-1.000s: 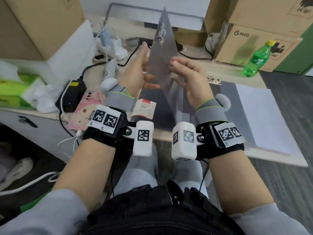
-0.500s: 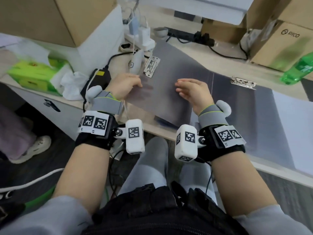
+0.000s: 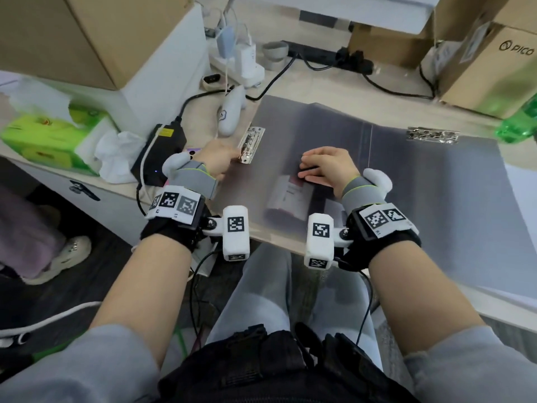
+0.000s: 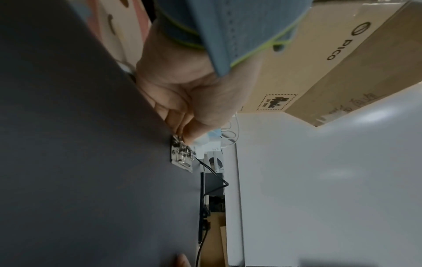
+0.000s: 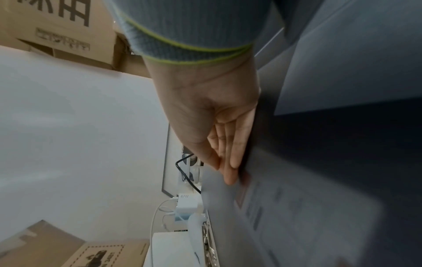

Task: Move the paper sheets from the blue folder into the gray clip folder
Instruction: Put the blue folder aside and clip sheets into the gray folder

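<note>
The gray clip folder (image 3: 436, 199) lies spread flat on the desk, both covers down. Its left cover (image 3: 290, 132) carries a metal clip (image 3: 251, 141) at the left edge; a second clip (image 3: 433, 135) sits at the top of the right half. My left hand (image 3: 229, 158) pinches the near end of the left clip (image 4: 181, 155), with fingers curled and the thumb on it. My right hand (image 3: 319, 167) rests flat on the left cover, fingers straight (image 5: 235, 162). A white paper sheet (image 3: 523, 187) shows at the far right. No blue folder is in view.
A red-and-white card (image 3: 287, 196) shows through the translucent cover. Cardboard boxes, chargers and cables line the back of the desk. A white controller (image 3: 229, 114), a black power brick (image 3: 162, 149) and a green tissue pack (image 3: 43, 141) are at the left, a green bottle (image 3: 520, 123) at the right.
The left cover, held upright a second ago, now lies flat on the desk. My left hand has moved to the clip at its edge, and my right hand now rests flat on the cover.
</note>
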`<state>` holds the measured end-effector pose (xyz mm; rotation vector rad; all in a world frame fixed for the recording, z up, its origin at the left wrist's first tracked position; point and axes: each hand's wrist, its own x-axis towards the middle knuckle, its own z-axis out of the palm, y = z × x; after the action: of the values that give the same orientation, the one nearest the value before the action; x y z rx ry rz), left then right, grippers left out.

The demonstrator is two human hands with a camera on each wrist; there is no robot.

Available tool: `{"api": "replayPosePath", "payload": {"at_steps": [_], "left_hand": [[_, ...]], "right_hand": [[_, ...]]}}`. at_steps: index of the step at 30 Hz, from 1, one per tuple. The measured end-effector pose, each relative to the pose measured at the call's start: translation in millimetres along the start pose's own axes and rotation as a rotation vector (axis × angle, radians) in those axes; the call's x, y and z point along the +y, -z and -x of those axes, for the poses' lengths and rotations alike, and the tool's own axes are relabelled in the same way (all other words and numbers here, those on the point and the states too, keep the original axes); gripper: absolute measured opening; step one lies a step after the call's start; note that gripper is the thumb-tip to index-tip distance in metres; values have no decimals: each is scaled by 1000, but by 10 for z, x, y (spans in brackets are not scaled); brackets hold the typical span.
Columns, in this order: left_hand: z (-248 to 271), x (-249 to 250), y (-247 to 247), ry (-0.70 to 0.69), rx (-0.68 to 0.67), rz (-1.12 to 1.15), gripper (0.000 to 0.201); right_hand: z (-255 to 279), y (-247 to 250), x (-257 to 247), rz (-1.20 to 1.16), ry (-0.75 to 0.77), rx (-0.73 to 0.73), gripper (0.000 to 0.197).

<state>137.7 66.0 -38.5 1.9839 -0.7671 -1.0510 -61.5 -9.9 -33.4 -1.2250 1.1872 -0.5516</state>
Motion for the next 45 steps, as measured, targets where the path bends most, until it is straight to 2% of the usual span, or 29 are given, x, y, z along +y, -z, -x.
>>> {"api": "replayPosePath", "payload": {"at_steps": [4, 8, 11, 16, 20, 24, 25, 27, 29, 31, 33, 36, 38, 41, 45], "left_hand": [[-44, -50, -30, 9, -15, 21, 32], [-33, -72, -100, -56, 109, -198, 26], [-113, -146, -109, -43, 116, -97, 34], [-88, -109, -67, -28, 51, 12, 27], [-141, -102, -58, -9, 77, 48, 16], [-530, -377, -57, 78, 30, 171, 52], [-688, -487, -59, 93, 17, 194, 55], [-533, -365, -46, 114, -12, 225, 46], [-226, -111, -28, 107, -56, 248, 24], [-130, 15, -6, 115, -98, 236, 26], [-110, 105, 7, 79, -51, 206, 25], [-115, 152, -12, -76, 203, 22, 30], [-139, 159, -17, -146, 279, -55, 36], [-144, 252, -31, -198, 242, -20, 50], [-108, 392, -65, -293, 152, -48, 34]], "right_hand": [[-62, 45, 12, -42, -33, -2, 6], [-90, 16, 3, -59, -57, -19, 12], [-101, 1, 7, -49, -64, -37, 14], [-130, -2, 2, -25, -78, -32, 17], [-137, -6, 14, -19, -74, -35, 18], [-145, -18, 28, 4, -73, -29, 17], [-149, -20, 29, 6, -75, -30, 16], [-159, -22, 27, 8, -82, -33, 15], [-166, -18, 25, 7, -85, -34, 17], [-163, -19, 23, 10, -89, -40, 18], [-158, -21, 21, 14, -93, -46, 18], [-153, -12, 21, 9, -88, -39, 18], [-148, -14, 17, 17, -90, -41, 18], [-147, -16, 18, 24, -83, -38, 16], [-127, -19, 13, 35, -63, -34, 17]]}}
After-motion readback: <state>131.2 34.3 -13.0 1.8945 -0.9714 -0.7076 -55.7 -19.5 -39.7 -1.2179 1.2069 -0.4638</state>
